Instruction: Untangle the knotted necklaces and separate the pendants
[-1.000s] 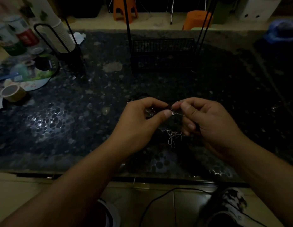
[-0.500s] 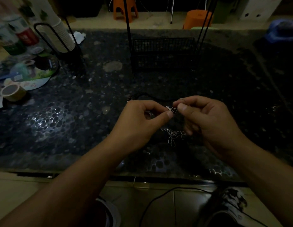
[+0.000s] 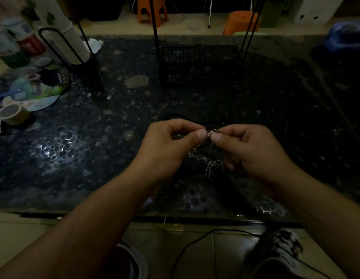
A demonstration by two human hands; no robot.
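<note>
Both hands met over the middle of the dark speckled table [image 3: 78, 150], thumbs almost tip to tip. The left hand [image 3: 165, 146] curled its fingers in and pinched the knotted necklaces [image 3: 212, 164] between thumb and forefinger; the right hand [image 3: 249, 150] did the same from the other side, nipping the small shiny bit at the top of the tangle. Below that pinch the thin silver chain hung in loose loops between the two palms, just above the tabletop. A dark cord [image 3: 175, 116] arced out behind the knuckles, though in that gloom it was hard to tell where it ran. No pendant could be made out for certain.

Farther back stood a black wire basket [image 3: 199, 65]. Off to the left sat a roll of tape [image 3: 13, 115], a stack of paper cups [image 3: 74, 43] in a wire holder, and some bottles [image 3: 16, 45]. Two orange stools [image 3: 152, 8] waited on the floor beyond the table.
</note>
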